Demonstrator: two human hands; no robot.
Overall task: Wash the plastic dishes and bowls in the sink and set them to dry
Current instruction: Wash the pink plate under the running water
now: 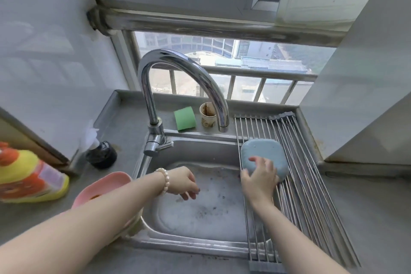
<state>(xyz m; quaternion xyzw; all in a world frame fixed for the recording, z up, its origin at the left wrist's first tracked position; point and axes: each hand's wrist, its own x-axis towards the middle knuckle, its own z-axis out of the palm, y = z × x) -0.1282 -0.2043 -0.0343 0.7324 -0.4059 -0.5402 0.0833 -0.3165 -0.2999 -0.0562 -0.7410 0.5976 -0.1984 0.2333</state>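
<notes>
The blue dish [264, 158] lies face-down on the roll-up rack [311, 184] at the sink's [200, 242] right edge, likely so water drains off. Her right hand [259, 179] holds its near rim, setting it there. Her left hand [185, 182] hangs loosely open, empty, above the basin. A soiled pink bowl [104, 187] waits at the left edge.

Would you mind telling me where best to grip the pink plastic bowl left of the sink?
Probably the pink plastic bowl's far rim, from above: it sits open side up, and the left forearm covers its near side.
</notes>
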